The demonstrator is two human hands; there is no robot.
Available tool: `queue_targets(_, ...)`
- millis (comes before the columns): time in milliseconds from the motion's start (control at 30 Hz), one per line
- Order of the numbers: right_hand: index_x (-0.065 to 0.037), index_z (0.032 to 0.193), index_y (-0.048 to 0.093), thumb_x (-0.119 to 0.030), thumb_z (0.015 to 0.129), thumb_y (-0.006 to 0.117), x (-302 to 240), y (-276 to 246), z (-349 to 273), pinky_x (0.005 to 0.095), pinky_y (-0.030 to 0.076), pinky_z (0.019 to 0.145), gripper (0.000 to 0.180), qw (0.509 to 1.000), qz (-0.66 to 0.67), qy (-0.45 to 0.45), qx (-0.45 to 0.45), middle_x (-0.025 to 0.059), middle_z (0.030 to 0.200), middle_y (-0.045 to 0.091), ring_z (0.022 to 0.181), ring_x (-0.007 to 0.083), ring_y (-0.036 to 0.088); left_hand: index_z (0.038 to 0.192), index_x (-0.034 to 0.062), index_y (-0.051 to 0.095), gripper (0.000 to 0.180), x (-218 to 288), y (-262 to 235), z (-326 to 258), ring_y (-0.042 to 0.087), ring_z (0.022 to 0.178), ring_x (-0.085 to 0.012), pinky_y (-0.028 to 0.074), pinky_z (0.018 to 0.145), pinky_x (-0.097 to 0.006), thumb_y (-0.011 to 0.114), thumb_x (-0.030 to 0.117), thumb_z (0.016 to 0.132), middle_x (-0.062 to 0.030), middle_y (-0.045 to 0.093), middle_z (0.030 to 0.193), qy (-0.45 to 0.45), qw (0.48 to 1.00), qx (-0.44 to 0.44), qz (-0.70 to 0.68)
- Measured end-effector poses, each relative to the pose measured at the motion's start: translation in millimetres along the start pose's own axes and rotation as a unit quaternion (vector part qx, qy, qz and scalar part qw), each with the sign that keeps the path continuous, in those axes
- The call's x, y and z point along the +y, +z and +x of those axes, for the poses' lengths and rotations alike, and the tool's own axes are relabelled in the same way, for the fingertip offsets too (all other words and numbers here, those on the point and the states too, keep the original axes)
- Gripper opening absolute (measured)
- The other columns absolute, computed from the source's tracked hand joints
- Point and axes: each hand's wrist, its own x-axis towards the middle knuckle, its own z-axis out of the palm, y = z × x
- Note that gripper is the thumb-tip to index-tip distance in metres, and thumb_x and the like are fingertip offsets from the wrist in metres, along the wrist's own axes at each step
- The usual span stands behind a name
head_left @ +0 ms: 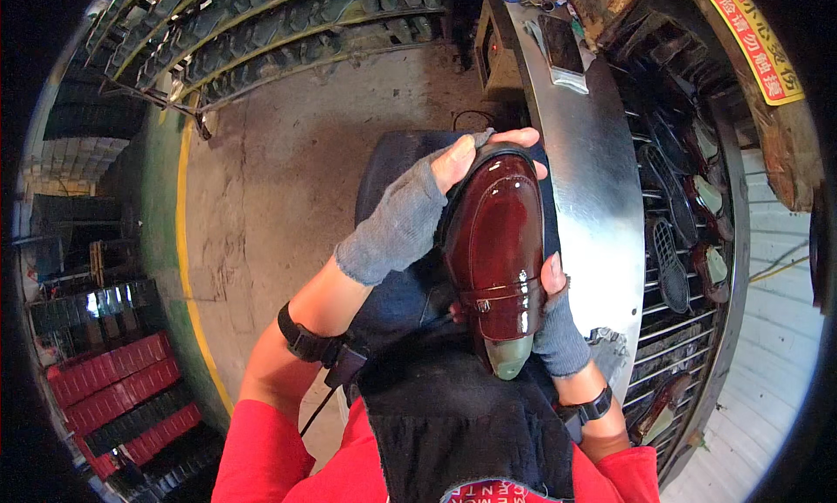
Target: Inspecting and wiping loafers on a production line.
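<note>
Over my lap I hold a glossy dark-red leather shoe (497,233) with a buckled strap, its toe pointing away from me. A pale green shoe last (508,358) sticks out of its heel end. My left hand (436,182), in a grey fingerless glove, is closed round the toe, with fingertips curled over the front edge. My right hand (560,316), gloved the same way, grips the side near the heel; its thumb shows and the other fingers are mostly hidden beneath. A dark sole edge shows along the shoe's left side.
At my right runs a metal worktop (593,180) with a phone-like dark slab (561,45) at its far end. Beyond it, a barred rack (667,346) holds soles (670,263) and more lasted shoes (711,272). Shelves of shoe lasts (305,37) stand far left.
</note>
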Motion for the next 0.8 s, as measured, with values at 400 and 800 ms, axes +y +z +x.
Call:
queue_targets(400,0.001,0.146,0.056,-0.075,0.089,0.066,1.2,17.5,-14.9,0.0419,0.059,0.101,0.095,0.998,-0.042,0.001,0.056,0.0199,0.133,0.069,0.115,0.0294,0.072,0.159,0.0037,0.037,0.099,39.2,17.9,-36.5,0.065,0.126,-0.0241,0.050,0.111,-0.040,0.092,0.020,0.078,-0.0179,0.061,0.148,-0.019,0.973,-0.009,0.228)
queue_targets(800,0.002,0.133,0.065,-0.068,0.099,0.060,-27.1,9.8,-20.8,0.0315,0.051,0.091,0.078,0.941,-0.337,-0.039,-0.006,0.0105,0.112,0.071,0.102,0.0129,0.061,0.156,0.0173,0.031,0.104,56.3,32.3,-71.3,0.062,0.131,-0.0424,0.049,0.113,-0.057,0.096,0.029,0.076,-0.0322,0.056,0.148,0.031,0.994,0.074,0.077)
